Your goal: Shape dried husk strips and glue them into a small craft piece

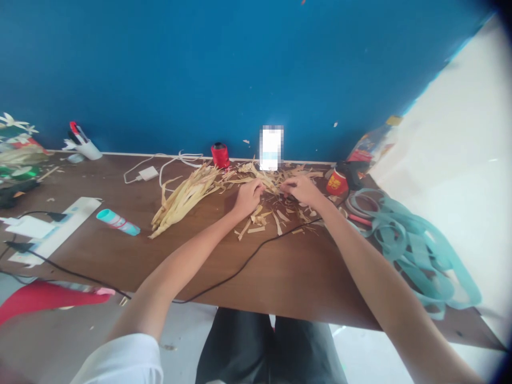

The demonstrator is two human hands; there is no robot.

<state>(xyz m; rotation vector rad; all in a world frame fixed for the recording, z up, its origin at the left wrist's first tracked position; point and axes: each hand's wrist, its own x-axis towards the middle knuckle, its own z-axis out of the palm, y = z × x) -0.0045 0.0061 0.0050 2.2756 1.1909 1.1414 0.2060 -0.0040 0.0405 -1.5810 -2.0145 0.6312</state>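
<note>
Head view: with the bright screen [270,149] as landmark, the left hand [250,196] is in front of it and slightly left, the right hand [303,190] in front and to its right. Fingers on both hands curl inward — 2 hands among dry husk scraps [258,218] strewn before the screen — but whether either grips a strip, I cannot tell. Left of the screen lie a husk bundle [188,197] and red spool [220,156]; right of it, a red cup [337,183] and teal ribbon [434,234].
</note>
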